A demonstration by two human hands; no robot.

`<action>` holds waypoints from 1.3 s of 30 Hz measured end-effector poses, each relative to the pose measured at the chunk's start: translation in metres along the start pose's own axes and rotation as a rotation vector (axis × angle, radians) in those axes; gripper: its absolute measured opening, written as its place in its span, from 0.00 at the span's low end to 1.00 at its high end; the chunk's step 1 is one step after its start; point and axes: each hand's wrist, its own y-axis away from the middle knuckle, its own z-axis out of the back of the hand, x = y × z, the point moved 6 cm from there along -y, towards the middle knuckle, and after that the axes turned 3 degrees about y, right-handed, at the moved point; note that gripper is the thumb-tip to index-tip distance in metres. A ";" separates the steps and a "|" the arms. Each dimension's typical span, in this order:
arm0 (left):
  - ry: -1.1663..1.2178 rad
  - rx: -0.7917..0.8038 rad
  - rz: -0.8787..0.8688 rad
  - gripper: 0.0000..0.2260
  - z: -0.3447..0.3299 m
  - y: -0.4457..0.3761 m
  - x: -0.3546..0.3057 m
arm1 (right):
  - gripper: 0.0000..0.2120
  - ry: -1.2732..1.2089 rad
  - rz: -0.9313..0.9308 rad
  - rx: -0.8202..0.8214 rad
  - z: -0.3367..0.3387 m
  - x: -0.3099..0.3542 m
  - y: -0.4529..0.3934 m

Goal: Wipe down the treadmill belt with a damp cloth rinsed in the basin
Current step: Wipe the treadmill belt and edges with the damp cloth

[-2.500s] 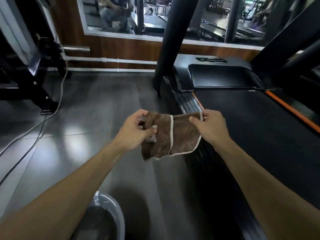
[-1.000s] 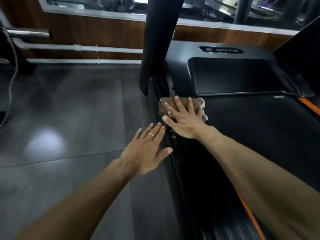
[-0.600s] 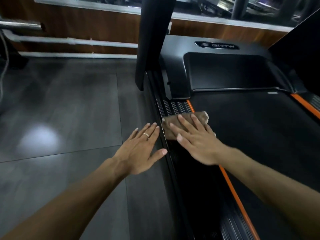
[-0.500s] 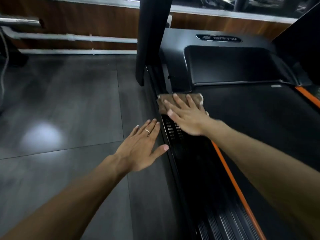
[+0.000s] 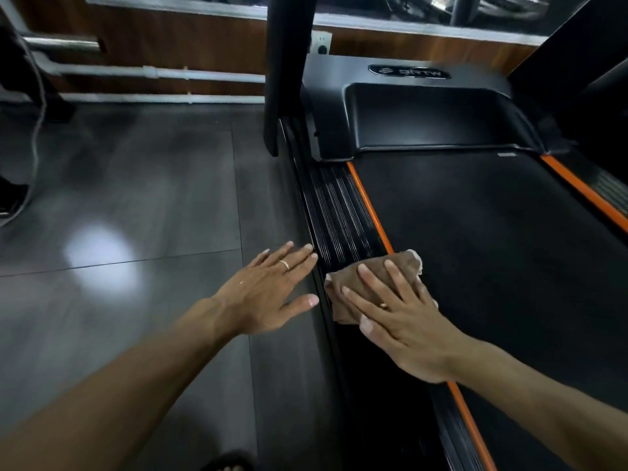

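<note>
**Wiping under way, most of the belt still to cover**

Right hand (image 5: pixel 404 317) spread flat, fingers (image 5: pixel 370 278) splayed wide and pressing the brown cloth (image 5: pixel 343 290) down at lower centre of frame, across the ribbed side rail (image 5: pixel 339 212) and orange strip (image 5: pixel 368 209), just reaching the belt's left edge. Left hand (image 5: pixel 268 290) open, holding nothing, fingertips at the rail's outer edge. Treadmill belt (image 5: pixel 482 239) stretching right and upward, apparently untouched. No basin in view. Judged early: broad belt passes remaining.
</note>
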 end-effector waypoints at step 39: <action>-0.203 0.079 -0.433 0.42 -0.039 0.064 -0.111 | 0.22 -0.145 -0.426 -0.022 -0.089 0.094 0.231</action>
